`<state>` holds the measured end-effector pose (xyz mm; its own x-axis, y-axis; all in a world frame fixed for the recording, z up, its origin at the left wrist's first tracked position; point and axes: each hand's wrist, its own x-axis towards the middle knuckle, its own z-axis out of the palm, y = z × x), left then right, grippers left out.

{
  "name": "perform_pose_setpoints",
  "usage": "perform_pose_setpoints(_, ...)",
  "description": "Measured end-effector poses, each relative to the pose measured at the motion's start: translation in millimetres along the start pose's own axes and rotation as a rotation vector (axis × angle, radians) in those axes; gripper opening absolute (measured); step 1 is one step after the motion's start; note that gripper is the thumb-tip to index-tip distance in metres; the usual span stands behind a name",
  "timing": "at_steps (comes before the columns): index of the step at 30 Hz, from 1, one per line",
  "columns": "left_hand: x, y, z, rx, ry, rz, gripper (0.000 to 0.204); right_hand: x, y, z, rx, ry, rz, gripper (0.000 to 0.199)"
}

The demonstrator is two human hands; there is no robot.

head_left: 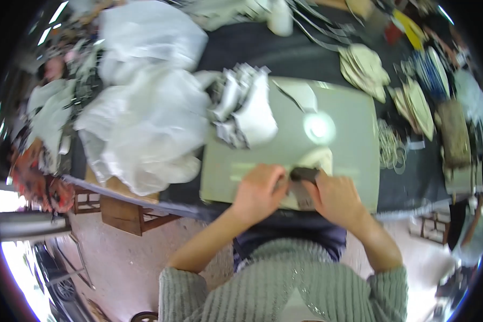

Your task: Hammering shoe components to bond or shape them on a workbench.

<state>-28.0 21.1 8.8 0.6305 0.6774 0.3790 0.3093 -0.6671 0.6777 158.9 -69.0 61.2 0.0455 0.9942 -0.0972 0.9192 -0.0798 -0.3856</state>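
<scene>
Large clear plastic bags (145,107) lie heaped at the left of the table (284,48); contents cannot be made out. A stack of pale cut pieces (247,107) rests on the far left corner of a grey-green board (349,123). At the board's near edge, the left hand (258,192) presses down on a cream piece (319,158), fingers curled over it. The right hand (335,197) grips a dark tool (305,174), fingers clenched around it, just beside the left. Fanned stacks of sole-shaped cutouts (365,67) sit at the far right. The dark table stands over a tiled floor (129,263).
</scene>
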Motion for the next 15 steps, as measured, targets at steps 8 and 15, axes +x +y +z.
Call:
perform_pose_setpoints(8,29,4,-9,-0.025,-0.283,-0.087,0.023,-19,12,3,0.043,0.092,0.036,0.031)
perform_pose_setpoints(15,42,-2,-11,-0.041,-0.357,-0.090,0.022,-10,1,-13,0.135,0.153,0.028,0.029)
